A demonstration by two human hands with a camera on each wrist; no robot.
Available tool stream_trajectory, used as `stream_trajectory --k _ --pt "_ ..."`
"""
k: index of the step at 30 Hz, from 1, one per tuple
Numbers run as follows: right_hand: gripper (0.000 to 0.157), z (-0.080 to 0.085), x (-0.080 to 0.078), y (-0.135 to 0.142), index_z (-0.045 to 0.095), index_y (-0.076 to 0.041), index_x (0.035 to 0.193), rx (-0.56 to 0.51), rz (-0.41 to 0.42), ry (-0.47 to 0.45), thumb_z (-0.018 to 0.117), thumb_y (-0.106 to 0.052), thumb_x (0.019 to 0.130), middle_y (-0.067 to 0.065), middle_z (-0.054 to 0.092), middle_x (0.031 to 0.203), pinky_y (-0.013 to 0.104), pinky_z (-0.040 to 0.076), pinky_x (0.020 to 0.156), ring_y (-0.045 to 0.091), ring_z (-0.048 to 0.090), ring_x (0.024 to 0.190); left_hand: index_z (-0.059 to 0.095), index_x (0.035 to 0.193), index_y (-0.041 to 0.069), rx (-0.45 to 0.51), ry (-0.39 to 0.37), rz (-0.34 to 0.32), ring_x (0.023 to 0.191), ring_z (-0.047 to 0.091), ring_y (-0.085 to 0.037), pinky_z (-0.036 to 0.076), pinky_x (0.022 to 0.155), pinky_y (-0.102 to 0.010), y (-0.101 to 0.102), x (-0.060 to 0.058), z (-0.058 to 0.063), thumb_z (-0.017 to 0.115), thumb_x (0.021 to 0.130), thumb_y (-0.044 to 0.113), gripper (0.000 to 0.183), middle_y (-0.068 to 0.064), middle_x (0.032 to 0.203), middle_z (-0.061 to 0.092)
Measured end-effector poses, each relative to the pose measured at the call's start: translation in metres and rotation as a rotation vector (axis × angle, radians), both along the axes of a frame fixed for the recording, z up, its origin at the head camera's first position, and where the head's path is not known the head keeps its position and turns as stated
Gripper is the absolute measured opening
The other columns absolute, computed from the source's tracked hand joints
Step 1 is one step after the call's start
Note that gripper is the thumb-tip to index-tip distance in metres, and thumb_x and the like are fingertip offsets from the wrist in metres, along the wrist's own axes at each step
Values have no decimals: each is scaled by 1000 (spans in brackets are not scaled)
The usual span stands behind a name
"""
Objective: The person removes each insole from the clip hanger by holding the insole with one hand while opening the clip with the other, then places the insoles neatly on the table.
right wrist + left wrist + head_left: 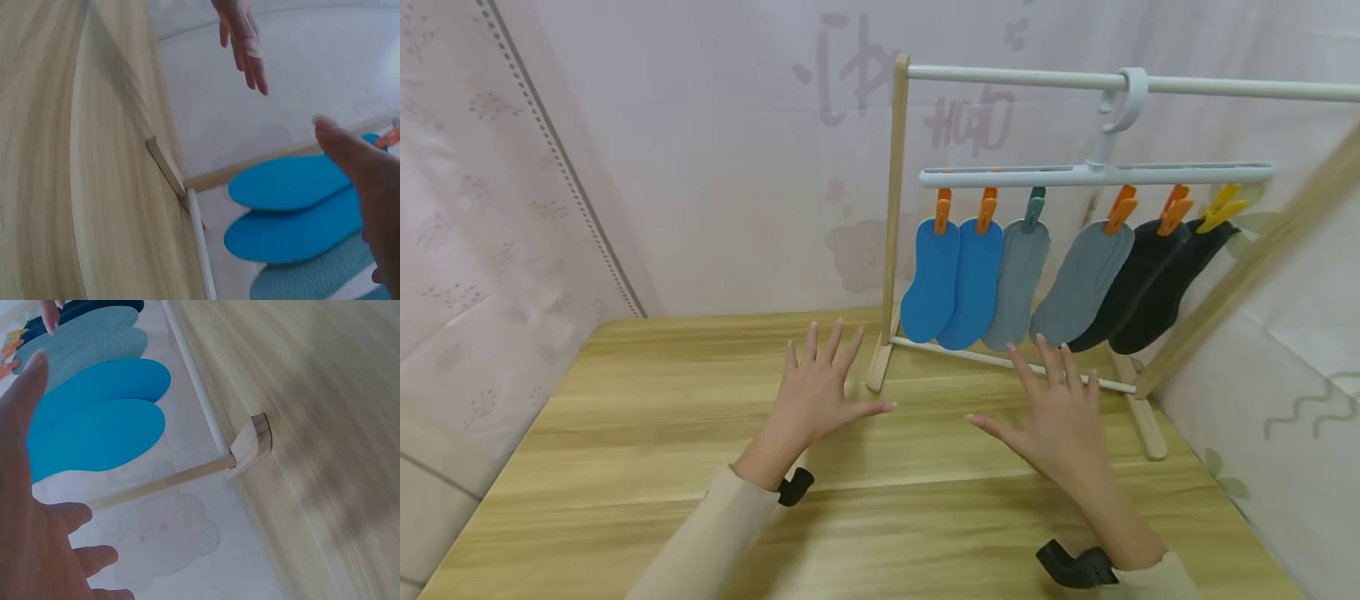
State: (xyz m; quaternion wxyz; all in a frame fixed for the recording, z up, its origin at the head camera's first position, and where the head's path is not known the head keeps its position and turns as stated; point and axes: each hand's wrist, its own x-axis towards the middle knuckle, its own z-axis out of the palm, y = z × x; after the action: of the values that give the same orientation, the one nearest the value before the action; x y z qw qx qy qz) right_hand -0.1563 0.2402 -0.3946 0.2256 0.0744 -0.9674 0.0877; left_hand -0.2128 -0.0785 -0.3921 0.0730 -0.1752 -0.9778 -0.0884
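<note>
Insoles [1082, 279] hang lengthwise, lower ends slanting left.

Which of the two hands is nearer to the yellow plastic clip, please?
Right. The right hand is below the yellow plastic clip and somewhat to its left; the left hand is also below it, much farther left.

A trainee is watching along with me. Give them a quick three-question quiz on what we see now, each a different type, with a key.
1. How many insoles hang from the hanger?

2. What does the left hand hold?
A) an insole
B) a clip
C) nothing

3. Fill in the colour: in the head view, the rightmost insole hangs from a ____ clip.

Key: 1. six; 2. C; 3. yellow.
</note>
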Motion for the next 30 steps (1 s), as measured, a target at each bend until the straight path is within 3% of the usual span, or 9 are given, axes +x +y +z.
stream_trajectory --k 5,10,16,19,22,25,30 --pt "103 4 2 26 42 -16 155 -139 24 113 72 -74 75 26 37 159 81 25 109 53 33 145 11 164 28 112 -84 -17 158 7 -41 14 124 -68 9 -18 6 44 88 84 101 -8 172 13" --pt "96 7 4 51 44 -13 153 -261 16 202 74 -66 80 26 40 157 76 33 107 52 37 143 10 164 19 312 -150 -30 155 23 -39 26 124 -60 14 -37 6 39 96 75 93 -13 169 21" --pt "88 14 5 74 41 -12 155 -408 -14 242 77 -51 85 23 35 161 75 31 109 52 34 145 1 164 21 628 -275 -66 156 23 -33 26 125 -56 18 -57 2 35 96 77 94 -11 170 17" --pt "87 19 2 83 40 -10 155 -468 -20 296 74 -52 87 21 33 162 74 27 114 49 31 148 -1 164 24 743 -281 -88 158 17 -32 22 126 -57 20 -66 -1 36 95 78 95 -9 171 12" --pt "86 22 -1 90 40 -9 154 -543 -24 353 73 -51 87 19 33 162 70 21 120 44 29 150 -5 164 28 729 -236 -106 159 11 -30 19 127 -56 19 -76 -5 38 95 77 95 -7 172 7" --pt "84 25 -4 97 38 -10 156 -630 -60 381 70 -49 89 17 32 163 62 18 125 36 27 152 -11 162 30 651 -200 -123 159 10 -29 18 128 -54 17 -85 -10 38 95 77 95 -6 172 5" --pt "84 29 -13 108 37 -11 156 -752 -136 458 68 -51 89 13 33 162 41 17 129 25 28 152 -13 162 31 655 -213 -159 160 5 -27 14 129 -54 20 -97 -10 38 96 76 95 -4 173 -1"
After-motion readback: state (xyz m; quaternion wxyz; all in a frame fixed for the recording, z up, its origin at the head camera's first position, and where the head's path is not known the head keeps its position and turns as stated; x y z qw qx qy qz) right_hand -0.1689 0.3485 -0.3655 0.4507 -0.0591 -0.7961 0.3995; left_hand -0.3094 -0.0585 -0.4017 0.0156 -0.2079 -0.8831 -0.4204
